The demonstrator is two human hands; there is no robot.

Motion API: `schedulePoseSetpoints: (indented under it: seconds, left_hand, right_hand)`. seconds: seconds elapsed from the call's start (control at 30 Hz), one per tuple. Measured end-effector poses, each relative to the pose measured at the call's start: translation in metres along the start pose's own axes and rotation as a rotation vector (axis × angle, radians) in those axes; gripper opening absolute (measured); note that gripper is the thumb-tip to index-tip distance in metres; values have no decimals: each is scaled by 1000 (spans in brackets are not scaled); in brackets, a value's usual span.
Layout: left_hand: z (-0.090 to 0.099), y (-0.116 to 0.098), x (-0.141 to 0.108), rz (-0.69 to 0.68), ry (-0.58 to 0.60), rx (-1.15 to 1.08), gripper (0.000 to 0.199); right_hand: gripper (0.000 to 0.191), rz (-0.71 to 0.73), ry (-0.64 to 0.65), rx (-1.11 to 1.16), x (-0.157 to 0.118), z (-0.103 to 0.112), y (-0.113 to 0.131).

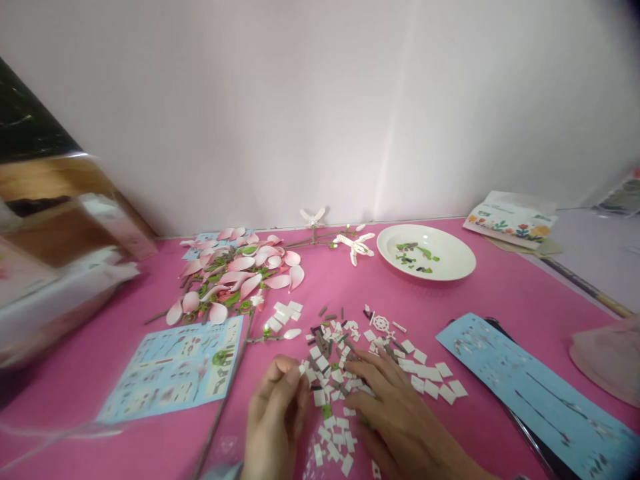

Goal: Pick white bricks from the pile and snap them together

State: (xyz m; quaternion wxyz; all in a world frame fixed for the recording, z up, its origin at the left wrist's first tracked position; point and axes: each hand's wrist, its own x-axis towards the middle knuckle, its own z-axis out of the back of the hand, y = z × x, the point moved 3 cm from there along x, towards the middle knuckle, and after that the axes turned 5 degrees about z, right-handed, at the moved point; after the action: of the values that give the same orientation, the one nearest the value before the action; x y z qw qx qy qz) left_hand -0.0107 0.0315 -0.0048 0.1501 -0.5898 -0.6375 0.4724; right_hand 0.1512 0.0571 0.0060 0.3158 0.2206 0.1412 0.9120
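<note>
Left grip point(277, 408): closed, thumb and finger pinching a white piece point(303, 369), beside the loose bits point(338, 375).
Right grip point(395, 400): fingers spread over those bits; from here I can't tell whether it holds one.
Petals point(241, 265): heaped, bench point(330, 287) left.
Plate point(457, 261): back right.

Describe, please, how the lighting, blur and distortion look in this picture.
Head view throughout: soft light, a pale vertical streak on the white wall; packaging bag at far left smeared by blur; fine print on the blue instruction leaflet at right unreadable; the small white piece in the left hand indistinct; apparent stretching toward the edges, the top-right corner dark.
</note>
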Motion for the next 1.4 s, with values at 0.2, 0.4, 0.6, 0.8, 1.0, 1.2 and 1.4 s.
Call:
schedulePoseSetpoints:
  seconds: [0.2, 0.4, 0.6, 0.8, 1.0, 1.2, 1.4]
  left_hand:
    - [-2, 3, -1, 65, -35, 6, 38]
    - [-3, 6, -3, 126, -16, 71, 40]
    - [1, 13, -2, 67, 82, 310, 43]
    - [-2, 9, -5, -43, 125, 493, 40]
    - [5, 16, -2, -95, 304, 695, 31]
    - [5, 17, -3, -151, 399, 879, 29]
    - [3, 20, -3, -159, 447, 960, 32]
  right_hand:
    - [22, -19, 0, 31, -1, -4, -2]
    - [23, -3, -75, 43, -1, 1, -1]
    - [20, -15, -166, 63, -3, 18, 1]
    - [17, -27, -239, 151, -6, 20, 1]
    - [13, 73, -323, 368, -4, 13, -3]
    - [14, -16, -306, 451, -7, 15, -3]
    - [11, -226, -195, 569, -8, 17, -8]
